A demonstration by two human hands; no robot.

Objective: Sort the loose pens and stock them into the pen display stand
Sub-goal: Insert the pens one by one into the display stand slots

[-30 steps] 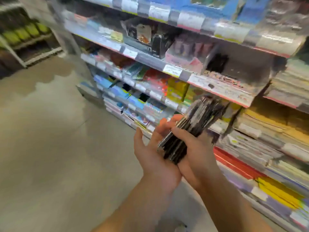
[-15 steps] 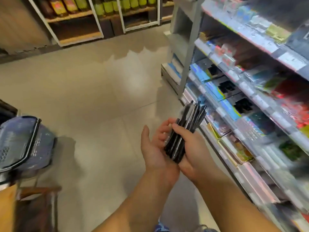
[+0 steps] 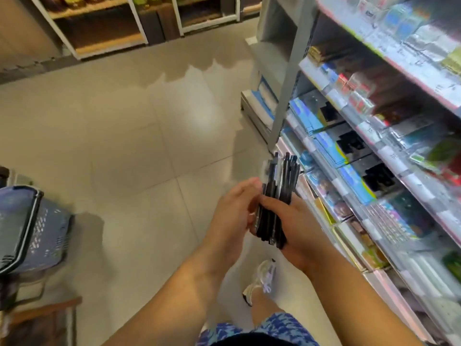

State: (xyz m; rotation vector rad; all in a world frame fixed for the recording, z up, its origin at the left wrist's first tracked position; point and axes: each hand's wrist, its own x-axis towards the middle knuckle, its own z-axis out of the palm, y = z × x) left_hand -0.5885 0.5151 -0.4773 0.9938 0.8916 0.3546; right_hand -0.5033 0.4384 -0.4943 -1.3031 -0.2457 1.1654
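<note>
Head camera is looking down at a person standing in a shop aisle. Nearest, a sneaker (image 3: 262,280) is showing on the tiled floor (image 3: 129,146) below blue patterned shorts (image 3: 272,328). Above it, the right hand (image 3: 296,236) is holding a bundle of black pens (image 3: 277,201), its grip curling round the lower half of the bundle, thumb lying across the front. The left hand (image 3: 232,216) is resting against the bundle's left side, its grip loosely bent, fingertips touching the pens. The pens are pointing up and away, tips fanning slightly. At left, a blue shopping basket (image 3: 32,228) is sitting on a wooden stool (image 3: 40,313). At right, shelves (image 3: 374,136) are carrying boxed stationery, blurred. Farther off, wooden racks (image 3: 107,28) are standing against the far wall.
</note>
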